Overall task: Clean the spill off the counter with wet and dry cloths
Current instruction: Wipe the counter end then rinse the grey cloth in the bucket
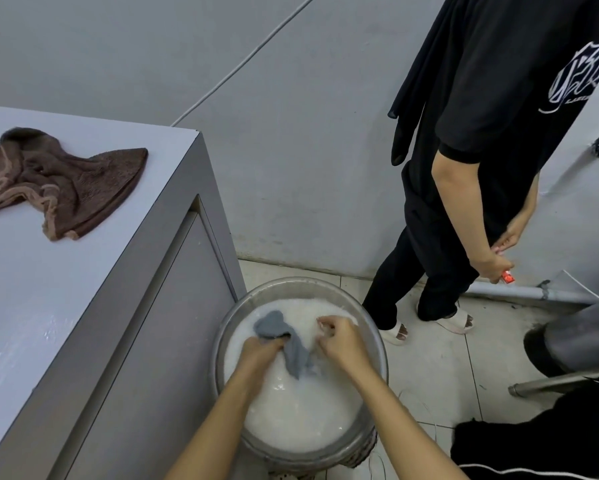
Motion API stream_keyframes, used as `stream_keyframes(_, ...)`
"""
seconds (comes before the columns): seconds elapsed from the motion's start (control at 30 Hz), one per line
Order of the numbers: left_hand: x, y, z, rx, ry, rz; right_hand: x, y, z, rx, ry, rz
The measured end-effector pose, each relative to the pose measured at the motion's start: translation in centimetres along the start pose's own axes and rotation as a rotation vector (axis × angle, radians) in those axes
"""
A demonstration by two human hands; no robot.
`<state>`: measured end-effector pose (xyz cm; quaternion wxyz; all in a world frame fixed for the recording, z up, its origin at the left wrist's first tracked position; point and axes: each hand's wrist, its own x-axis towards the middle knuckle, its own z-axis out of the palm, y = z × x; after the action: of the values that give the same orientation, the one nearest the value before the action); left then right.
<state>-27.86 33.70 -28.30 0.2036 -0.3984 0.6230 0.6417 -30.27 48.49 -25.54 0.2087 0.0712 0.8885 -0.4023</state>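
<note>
Two cloths: one brown cloth [59, 181] lying far left on the one counter [48, 306], and one grey cloth [287, 341] in the single metal basin [377, 344] near the middle. Two hands work in that basin, a left hand [260, 355] and a right hand [343, 341]. One bystander [481, 150] stands far right, wearing two sandals [426, 323].

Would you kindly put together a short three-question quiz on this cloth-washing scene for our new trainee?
1. True or false: the brown cloth lies in the basin.
2. What does the left hand grip? A) grey cloth B) sponge C) brush
3. Fill in: the basin stands on the ____, beside the counter.

Key: 1. False, it lies on the counter. 2. A. 3. Floor. The right hand is curled at the cloth's other end; its grip is unclear.
</note>
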Motion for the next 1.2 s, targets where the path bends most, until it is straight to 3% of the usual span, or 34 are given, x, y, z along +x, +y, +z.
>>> stream_keyframes(0.1,-0.6,0.3,1.2,0.076,0.005,0.108,-0.2,0.7,1.5,-0.176,-0.139,0.011)
stream_keyframes(0.13,-0.5,0.2,1.5,0.043,0.004,0.120,-0.3,0.7,2.0,-0.183,-0.135,0.017)
stream_keyframes(0.17,-1.1,0.7,1.0,-0.147,0.000,0.087,-0.3,0.6,2.2,-0.167,-0.126,0.023)
stream_keyframes(0.2,-0.7,0.4,0.4,-0.150,0.027,0.102,-0.3,0.5,2.3,-0.150,-0.126,0.030)
stream_keyframes(0.27,-0.9,0.7,-0.2,-0.269,-0.091,0.069,-0.4,0.2,2.1,-0.007,-0.170,0.016)
stream_keyframes(0.3,-1.4,0.8,0.1,-0.102,-0.161,0.180,-0.4,0.1,1.8,0.138,-0.193,-0.011)
stream_keyframes(0.37,-2.6,1.1,-1.0,-0.192,-0.191,0.214,-0.5,-0.2,1.0,0.342,-0.201,-0.058)
stream_keyframes(0.6,-2.3,1.6,-0.9,-0.015,-0.061,0.368,-1.0,-2.1,-0.2,0.582,-0.129,-0.160)
stream_keyframes(0.77,-2.0,1.7,-1.7,-0.268,0.021,0.310,-1.7,-3.1,-2.1,0.746,-0.054,-0.167)
stream_keyframes(0.87,-2.2,2.0,-1.4,-0.247,0.053,0.341,-2.2,-2.4,-1.7,0.770,-0.039,-0.096)
stream_keyframes(0.97,-2.1,2.0,-1.1,-0.259,-0.032,0.302,-2.8,-1.5,-0.8,0.775,-0.160,0.049)
stream_keyframes(1.07,-1.3,1.1,-0.9,0.096,-0.033,0.296,-2.3,-0.5,0.3,0.641,-0.190,0.145)
stream_keyframes(1.13,-1.2,0.3,-0.4,0.358,0.061,0.329,-1.8,0.1,1.2,0.564,-0.127,0.210)
stream_keyframes(1.2,-1.2,-0.3,-0.2,0.404,0.156,0.278,-1.4,0.7,2.0,0.525,-0.056,0.289)
